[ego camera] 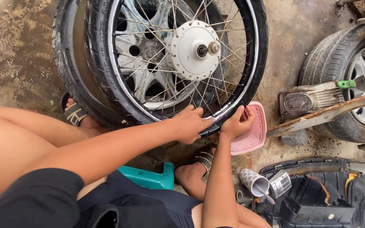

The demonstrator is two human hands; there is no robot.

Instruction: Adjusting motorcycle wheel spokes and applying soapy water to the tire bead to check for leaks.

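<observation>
A spoked motorcycle wheel (182, 55) with a black tyre (106, 80) and a white hub lies on top of a larger car tyre and rim. My left hand (191, 123) presses on the tyre's near edge at the shiny rim, fingers curled over it. My right hand (238, 123) grips the same edge just to the right, fingers pushing at the tyre bead. A pink plastic tray (254, 133) lies on the ground just beyond my right hand.
I sit on a teal stool (151, 177), sandalled feet on wet concrete. A motorcycle's rear wheel and rusty swingarm (343, 105) stand at the right. A patterned cup (254, 182) and a black seat (326, 198) lie at the lower right.
</observation>
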